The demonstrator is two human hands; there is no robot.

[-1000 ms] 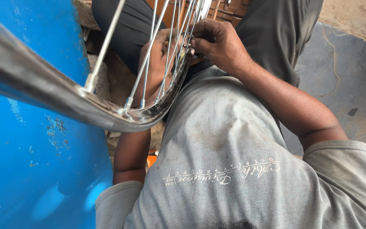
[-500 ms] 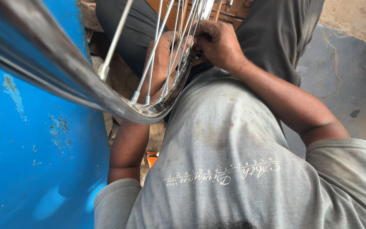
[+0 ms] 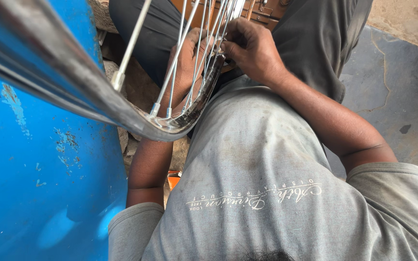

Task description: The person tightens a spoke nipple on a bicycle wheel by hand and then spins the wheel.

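nearest the camera: a grey, soiled cotton shirt (image 3: 267, 159). beside it on the left, a blue painted drum (image 3: 39, 183) with chipped, scuffed paint. a curved metal wheel rim (image 3: 122, 118), shiny and worn, crosses in front of the left hand (image 3: 187, 63), partly hiding it; its fingers curl around the rim's far side. thin steel spokes (image 3: 194, 53) screen both hands. the right hand (image 3: 252, 46) pinches a spoke, fingertips closed. beyond: cracked concrete floor (image 3: 393, 82).

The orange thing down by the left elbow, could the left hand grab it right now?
Probably not: the left hand is up behind the wheel rim and spokes, and the orange thing sits half hidden below.
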